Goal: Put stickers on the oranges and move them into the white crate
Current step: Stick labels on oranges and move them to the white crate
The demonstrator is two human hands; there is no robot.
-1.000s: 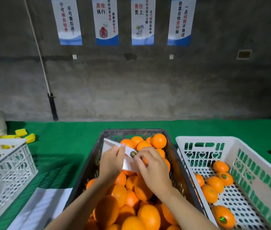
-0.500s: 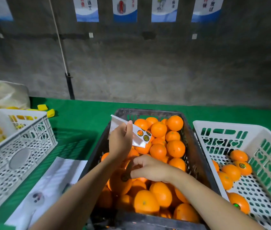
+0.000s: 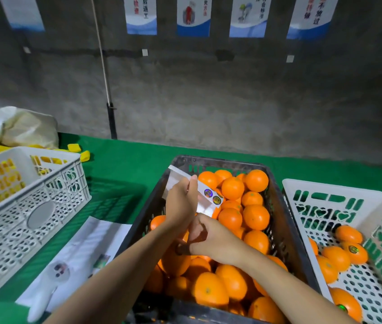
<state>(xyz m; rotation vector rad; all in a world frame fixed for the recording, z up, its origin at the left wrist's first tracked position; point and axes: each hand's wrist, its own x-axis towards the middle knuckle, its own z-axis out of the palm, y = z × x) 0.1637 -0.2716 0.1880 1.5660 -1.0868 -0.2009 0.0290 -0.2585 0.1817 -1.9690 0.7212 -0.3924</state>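
A dark crate [image 3: 220, 161] in the middle is heaped with oranges [image 3: 233, 188]. Above its left side my left hand [image 3: 180, 204] pinches a white sticker sheet [image 3: 205, 203] that shows two round stickers. Just below it, my right hand [image 3: 211, 239] lies over an orange [image 3: 176, 263] near the crate's left wall, with its fingers curled round the fruit. The white crate [image 3: 325, 190] stands to the right and holds several oranges [image 3: 349, 235], some of them with a sticker on top.
A second white crate [image 3: 28, 155] with yellow pieces inside stands at the left on the green cloth. White paper sheets [image 3: 80, 249] lie in front of it. A pale bag [image 3: 21, 127] and loose yellow pieces [image 3: 73, 147] sit at the back left, against the grey wall.
My right hand left the sticker sheet and dropped onto an orange at the dark crate's left side. The left hand kept holding the sheet. My view tilted downward.
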